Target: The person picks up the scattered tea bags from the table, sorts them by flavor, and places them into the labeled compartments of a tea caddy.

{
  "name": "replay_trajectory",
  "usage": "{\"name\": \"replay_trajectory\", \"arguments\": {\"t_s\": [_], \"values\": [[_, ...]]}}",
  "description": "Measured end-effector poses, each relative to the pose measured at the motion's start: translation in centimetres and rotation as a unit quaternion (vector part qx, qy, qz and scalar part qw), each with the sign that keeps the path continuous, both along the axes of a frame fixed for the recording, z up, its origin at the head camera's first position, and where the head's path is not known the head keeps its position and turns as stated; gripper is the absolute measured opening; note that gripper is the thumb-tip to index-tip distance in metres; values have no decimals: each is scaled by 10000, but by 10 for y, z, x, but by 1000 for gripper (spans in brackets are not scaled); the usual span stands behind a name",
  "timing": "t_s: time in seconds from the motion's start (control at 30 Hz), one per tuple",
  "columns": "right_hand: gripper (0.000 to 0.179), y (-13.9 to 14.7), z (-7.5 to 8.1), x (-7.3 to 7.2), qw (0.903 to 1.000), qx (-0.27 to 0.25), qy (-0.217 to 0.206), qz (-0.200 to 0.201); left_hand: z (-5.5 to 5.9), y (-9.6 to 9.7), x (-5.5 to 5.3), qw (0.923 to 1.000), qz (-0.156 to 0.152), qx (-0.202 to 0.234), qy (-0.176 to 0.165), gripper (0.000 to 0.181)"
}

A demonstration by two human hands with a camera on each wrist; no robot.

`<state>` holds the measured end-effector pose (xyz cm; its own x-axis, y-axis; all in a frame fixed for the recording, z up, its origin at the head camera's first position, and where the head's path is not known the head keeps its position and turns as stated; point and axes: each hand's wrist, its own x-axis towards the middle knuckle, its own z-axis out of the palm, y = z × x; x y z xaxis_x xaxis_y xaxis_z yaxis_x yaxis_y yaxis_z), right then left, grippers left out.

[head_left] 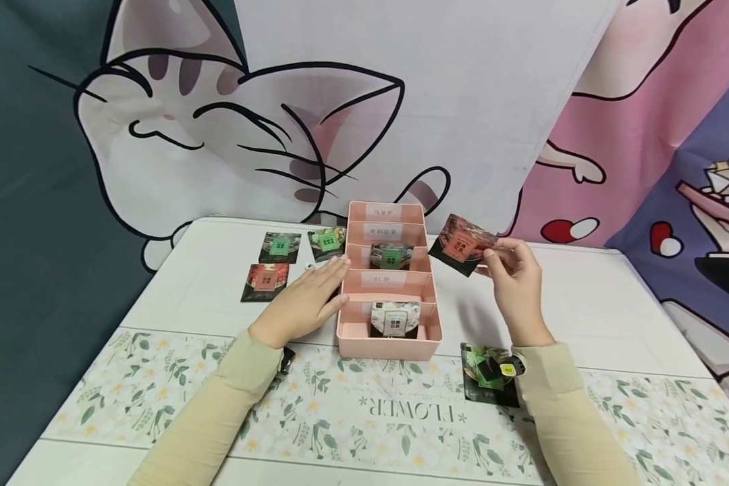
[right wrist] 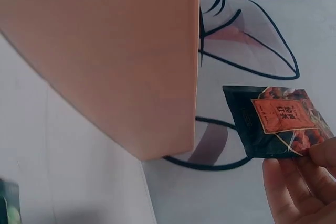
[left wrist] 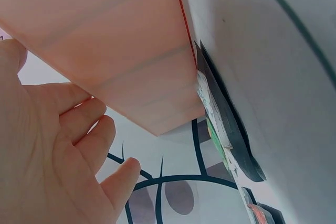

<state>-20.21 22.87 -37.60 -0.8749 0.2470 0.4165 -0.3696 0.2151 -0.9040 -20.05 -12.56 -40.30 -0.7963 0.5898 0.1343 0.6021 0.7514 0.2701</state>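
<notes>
Nearest, a person's two tan sleeves (head_left: 194,412) reach over the white desk (head_left: 632,304), past a strip printed with flowers and leaves. On the right, a green and black packet (head_left: 476,391) lies flat on the desk, and a small dark gadget (head_left: 491,368) on the right wrist hides part of it.

A long pink box (head_left: 389,349) sits in the middle, with five slots in a row from near to far. A white packet (head_left: 396,319) stands in the nearest slot. The left hand (head_left: 304,297) is spread out, its fingers nearly straight, and it touches the left side of the box without gripping anything.

Just past that hand, a red packet (head_left: 265,282) lies on the desk to the left.

The right hand (head_left: 518,290) pinches a red and black packet (head_left: 460,246) by its corner, thumb and fingers closed on it. This packet is up in the air, tilted, just right of the box.

A dark green packet (head_left: 391,257) stands in the middle slot. Farther left lie a green packet (head_left: 281,248) and a yellow-green packet (head_left: 325,244), side by side. At the back hangs a cloth with a big smiling cat (head_left: 170,155).
</notes>
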Motion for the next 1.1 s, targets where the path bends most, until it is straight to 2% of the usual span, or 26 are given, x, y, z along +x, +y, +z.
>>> {"name": "replay_trajectory", "arguments": {"t_s": [0.43,0.7,0.83,1.1], "values": [[5,-17,-2,7,9944,-501,14,928,1,0,1,10000,17,-19,-19,64],[19,-19,-6,10,9905,-436,-94,1300,0,2,0,10000,-39,20,6,65],[19,-26,-7,7,9895,-241,-116,1417,1,2,1,10000,-40,31,-20,65],[17,-40,-4,-3,9875,502,-263,1469,-1,0,-1,10000,-9,-6,21,64]]}}
